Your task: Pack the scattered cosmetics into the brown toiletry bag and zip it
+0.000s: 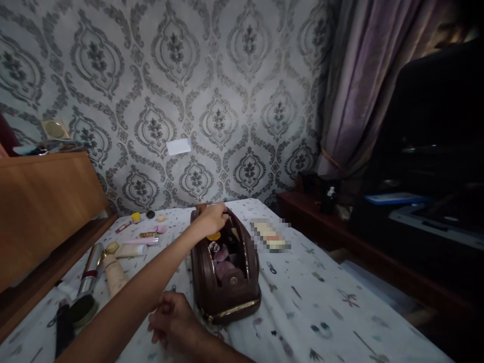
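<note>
A brown cosmetic bag [227,302] stands unzipped on the sheet, with a gold zip along its mouth and another across its front. Inside lie a pink item [225,269], a yellow round item [214,236] and darker things. My left hand [214,219] reaches over the bag's far end, fingers curled down at the rim; whatever they grip is hidden. Close to the bag's near left corner, my right hand [174,320] rests low over the sheet, its fingers loosely curled in with nothing visible in them.
Left of the bag lie a beige tube [114,272], a silver cylinder [91,267], a dark round lid [83,310], a pink tube [141,241] and several small cosmetics. A pixelated flat object [270,235] lies to the right. A wooden cabinet [49,201] borders the left side.
</note>
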Demonstrator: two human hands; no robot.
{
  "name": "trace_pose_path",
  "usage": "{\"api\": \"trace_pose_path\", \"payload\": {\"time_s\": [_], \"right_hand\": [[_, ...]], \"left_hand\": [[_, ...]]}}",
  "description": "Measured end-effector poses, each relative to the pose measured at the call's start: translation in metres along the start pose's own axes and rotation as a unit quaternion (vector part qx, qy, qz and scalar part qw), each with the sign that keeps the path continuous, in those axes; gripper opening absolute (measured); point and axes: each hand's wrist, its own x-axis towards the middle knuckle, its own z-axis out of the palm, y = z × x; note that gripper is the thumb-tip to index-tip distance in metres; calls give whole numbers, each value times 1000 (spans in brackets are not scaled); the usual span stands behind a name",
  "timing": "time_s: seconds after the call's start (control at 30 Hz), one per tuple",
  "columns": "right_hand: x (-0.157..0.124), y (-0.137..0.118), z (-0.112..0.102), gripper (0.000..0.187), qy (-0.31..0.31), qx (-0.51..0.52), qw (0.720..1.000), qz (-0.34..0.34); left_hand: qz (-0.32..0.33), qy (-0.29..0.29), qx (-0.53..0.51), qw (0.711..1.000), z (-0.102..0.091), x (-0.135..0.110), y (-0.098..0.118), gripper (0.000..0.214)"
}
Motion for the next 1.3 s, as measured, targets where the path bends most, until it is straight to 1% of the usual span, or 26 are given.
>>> {"api": "trace_pose_path", "payload": {"time_s": [0.07,0.1,0.17,0.27,0.37,0.4,0.47,0.57,0.63,0.7,0.77,0.83,0.93,1.0,1.07,1.13,1.3], "right_hand": [[-1,0,0,46,0,4,1000,0],[-1,0,0,45,3,5,1000,-1],[0,0,0,43,6,6,1000,-2],[2,1,0,43,5,6,1000,5],[6,5,1,44,9,17,1000,8],[7,7,1,43,11,21,1000,7],[9,12,2,36,22,18,1000,11],[8,14,2,19,35,-30,998,30],[6,11,1,14,25,-117,992,30],[3,4,0,15,-2,-212,977,32],[3,-1,-1,16,-38,-274,960,52],[5,-2,-3,15,-65,-300,950,55],[10,8,-7,8,-77,-327,942,-10],[11,18,-10,14,-88,-346,933,-54],[11,25,-11,20,-111,-364,922,-77],[10,28,-11,21,-133,-381,911,-89],[9,24,-10,23,-164,-401,896,-100]], "left_hand": [[10,-4,17,1000,-14,-9,4,14],[18,4,17,1000,-21,-16,6,17],[35,45,1,998,-31,-34,9,20],[33,139,-15,990,-36,-68,5,22],[-12,226,-15,974,-31,-101,-17,25],[-28,245,-12,969,-28,-112,-28,26],[-50,261,-14,964,-21,-130,-50,28],[-93,251,-32,963,-10,-153,-81,30],[-119,230,-38,965,-5,-165,-96,31],[-136,214,-41,966,-2,-172,-106,30],[-148,209,-54,965,-1,-176,-112,31],[-158,211,-75,962,-1,-178,-117,33],[-175,217,-121,953,1,-179,-127,35],[-192,214,-151,946,4,-182,-136,35],[-204,194,-161,946,8,-184,-144,33],[-203,164,-149,954,12,-185,-147,31],[-192,110,-103,970,15,-182,-138,29]]}}
